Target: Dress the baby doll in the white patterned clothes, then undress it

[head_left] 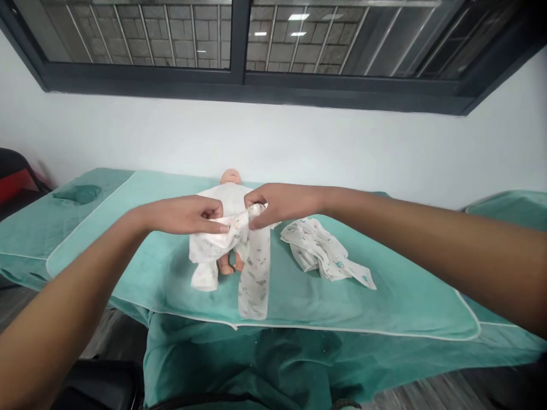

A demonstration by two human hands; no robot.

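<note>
A baby doll (pixel 231 176) lies on its back, head toward the wall, in a white top (pixel 224 197). Its bare feet (pixel 226 265) show below the cloth. White printed baby pants (pixel 255 273) are spread over its lower body, one leg hanging straight down on the right and the other bunched on the left. My left hand (pixel 192 214) pinches the cloth on the left side between thumb and fingers. On the right, my right hand (pixel 273 205) grips the gathered upper edge. The doll's legs are mostly covered.
A second crumpled printed baby garment (pixel 322 247) lies right of the doll. Underneath is a green padded mat (pixel 162 273) with white piping, on a green-covered bed (pixel 23 242). A white wall and a dark-framed window (pixel 239 85) stand behind. A black chair (pixel 15 179) is at far left.
</note>
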